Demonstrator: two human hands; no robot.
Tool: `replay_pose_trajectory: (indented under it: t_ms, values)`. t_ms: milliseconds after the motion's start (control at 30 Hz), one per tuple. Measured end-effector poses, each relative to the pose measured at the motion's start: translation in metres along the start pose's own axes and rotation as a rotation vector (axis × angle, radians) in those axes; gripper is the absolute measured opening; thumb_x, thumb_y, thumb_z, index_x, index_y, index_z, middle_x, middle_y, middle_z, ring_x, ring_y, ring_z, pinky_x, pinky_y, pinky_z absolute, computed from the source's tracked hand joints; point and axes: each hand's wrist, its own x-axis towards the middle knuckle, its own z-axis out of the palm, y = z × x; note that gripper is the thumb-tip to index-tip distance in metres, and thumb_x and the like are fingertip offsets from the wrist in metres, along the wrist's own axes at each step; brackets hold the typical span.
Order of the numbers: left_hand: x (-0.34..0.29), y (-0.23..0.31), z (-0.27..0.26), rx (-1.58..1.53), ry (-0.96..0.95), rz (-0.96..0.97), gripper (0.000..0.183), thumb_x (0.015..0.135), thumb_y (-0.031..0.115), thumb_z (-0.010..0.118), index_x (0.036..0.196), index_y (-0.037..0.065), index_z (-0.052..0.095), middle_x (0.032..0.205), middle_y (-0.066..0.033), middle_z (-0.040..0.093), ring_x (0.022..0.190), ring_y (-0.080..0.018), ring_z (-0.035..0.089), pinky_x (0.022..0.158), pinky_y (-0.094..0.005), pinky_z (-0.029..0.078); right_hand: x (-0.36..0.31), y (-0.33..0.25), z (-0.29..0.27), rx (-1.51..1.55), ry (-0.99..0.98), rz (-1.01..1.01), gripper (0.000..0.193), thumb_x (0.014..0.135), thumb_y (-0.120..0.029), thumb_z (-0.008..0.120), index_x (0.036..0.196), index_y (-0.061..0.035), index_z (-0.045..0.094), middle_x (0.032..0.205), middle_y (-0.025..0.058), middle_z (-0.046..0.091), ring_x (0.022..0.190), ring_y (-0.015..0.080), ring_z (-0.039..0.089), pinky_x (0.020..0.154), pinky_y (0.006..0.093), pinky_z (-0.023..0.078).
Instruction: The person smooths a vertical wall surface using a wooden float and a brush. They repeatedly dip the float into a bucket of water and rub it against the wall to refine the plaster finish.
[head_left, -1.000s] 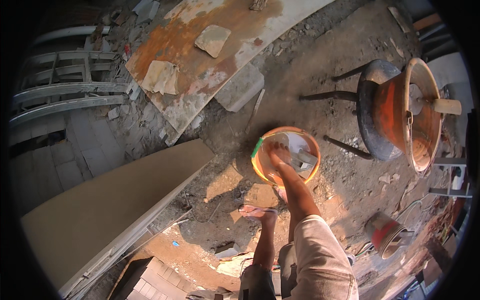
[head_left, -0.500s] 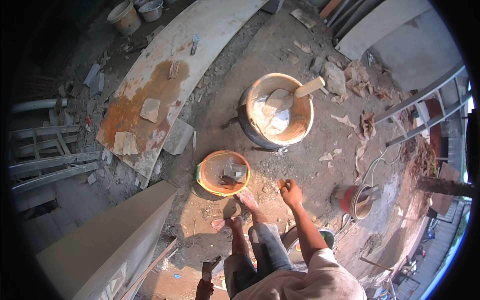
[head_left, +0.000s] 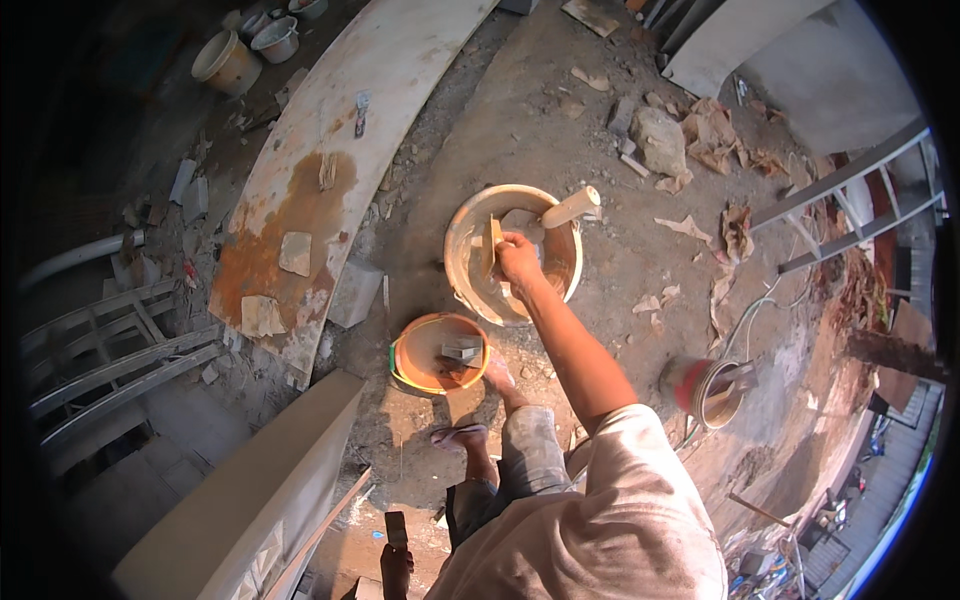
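Bucket (head_left: 566, 268) under my right hand (head_left: 518, 260), which pinches a tan blade (head_left: 492, 245); pale mix (head_left: 480, 278) beneath, I judge work unfinished; left hand (head_left: 397, 568) grips dark tool (head_left: 397, 530).

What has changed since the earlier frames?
The right hand has come out of the smaller orange bucket and moved forward over the large bucket, now gripping a thin tan tool. The left hand, at first out of view, now shows holding a dark flat tool. The wooden-handled tool stays in the large bucket.

Pale shirt (head_left: 590, 540) (short-sleeved, creased), grey knee-length trousers (head_left: 532, 450).
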Motion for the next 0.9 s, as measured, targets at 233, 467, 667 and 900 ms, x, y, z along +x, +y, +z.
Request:
replay_pose_trajectory:
  t_ms: [233,467,667,900]
  values:
    - [-0.037,-0.009,0.023,0.087,-0.039,-0.02,0.014,0.104,0.022,0.057,0.1,0.009,0.053,0.064,-0.0013,0.055,0.052,-0.0109,0.051,0.047,-0.0293,0.041,0.02,0.02,0.016,0.121,-0.052,0.036,0.023,0.1,-0.022,0.061,0.12,-0.0101,0.061,0.093,0.0047,0.07,0.075,0.0165,0.066,0.054,0.0337,0.053]
    - [-0.016,-0.071,-0.014,-0.298,-0.19,0.013,0.026,0.103,0.025,0.059,0.12,0.006,0.053,0.076,-0.0019,0.058,0.068,-0.0071,0.055,0.047,-0.0202,0.044,-0.015,-0.003,-0.028,0.518,-0.416,0.026,0.025,0.101,-0.014,0.054,0.122,-0.0043,0.061,0.103,0.0056,0.071,0.088,0.0185,0.07,0.076,0.0364,0.059]
    - [-0.034,-0.082,-0.057,-0.433,0.052,0.171,0.025,0.103,0.027,0.061,0.117,0.007,0.054,0.07,0.0003,0.053,0.061,-0.0067,0.051,0.047,-0.0213,0.04,-0.163,-0.052,-0.03,0.884,-0.88,-0.083,0.039,0.094,-0.011,0.058,0.131,-0.0007,0.059,0.122,0.0127,0.069,0.109,0.0258,0.069,0.098,0.0413,0.054]
    - [-0.115,-0.069,-0.2,-0.925,0.702,1.09,0.024,0.103,0.028,0.063,0.113,0.008,0.054,0.064,0.0029,0.048,0.054,-0.0062,0.047,0.046,-0.0225,0.035,-0.372,-0.14,0.123,0.675,-1.486,-0.584,0.066,0.083,-0.024,0.075,0.139,0.0046,0.054,0.129,0.0142,0.066,0.116,0.0238,0.066,0.1,0.0386,0.053]
